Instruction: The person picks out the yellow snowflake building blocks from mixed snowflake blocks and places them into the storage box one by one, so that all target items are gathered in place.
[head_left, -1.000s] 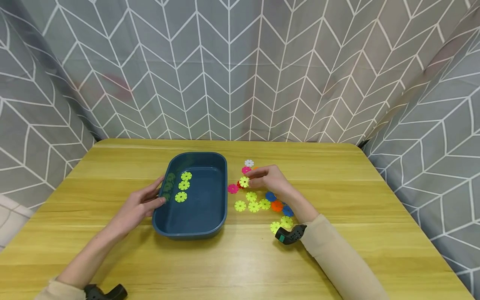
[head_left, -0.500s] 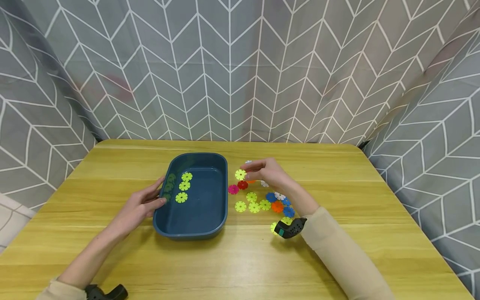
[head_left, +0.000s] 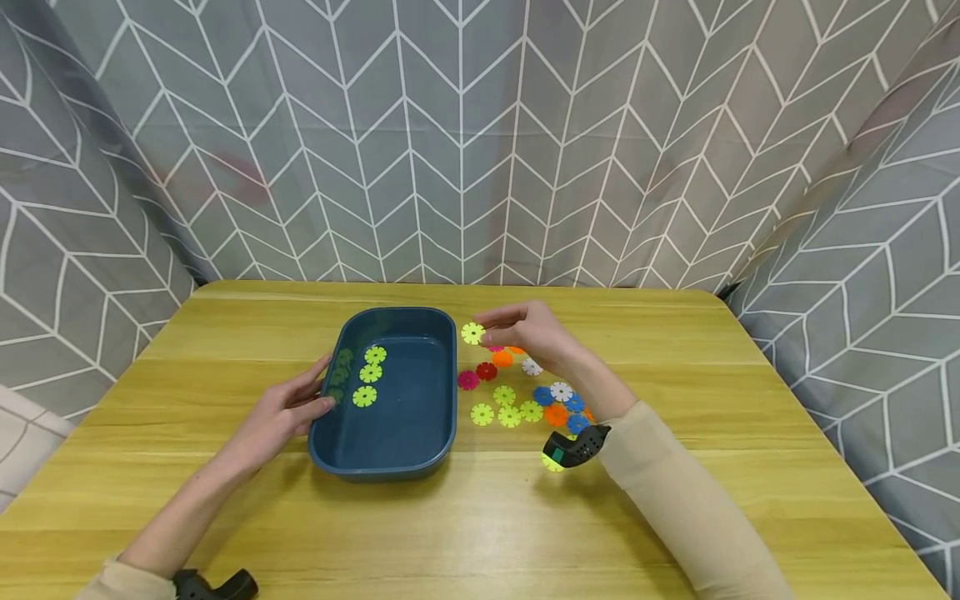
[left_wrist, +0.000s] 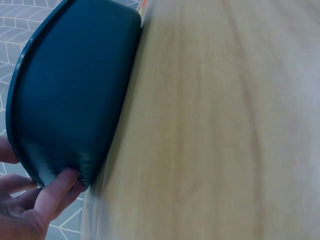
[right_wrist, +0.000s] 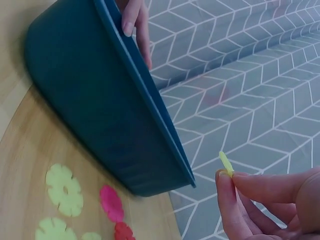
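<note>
In the head view, my right hand (head_left: 528,329) pinches a yellow-green notched plastic disc (head_left: 472,333) between thumb and fingertips, raised just off the right rim of a dark blue tub (head_left: 382,477). The right wrist view shows the disc (right_wrist: 226,163) edge-on at the fingertips. My left hand (head_left: 281,412) holds the tub's left side, some fingers against the outer wall (left_wrist: 70,100) and others at the rim. Inside the tub lie three yellow-green discs (head_left: 371,372) in a row, mirrored on its wall.
Right of the tub, loose discs are scattered: several yellow-green (head_left: 509,416), pink (head_left: 468,380), red (head_left: 486,372), orange (head_left: 556,414), blue (head_left: 578,424) and white (head_left: 561,392). Some lie partly under the right forearm. A grey patterned curtain (head_left: 461,142) hangs behind the wooden table (head_left: 480,533).
My right hand has lifted the yellow-green disc and moved it away from me and left toward the tub's rim, uncovering several discs beneath. The left hand and tub stay put.
</note>
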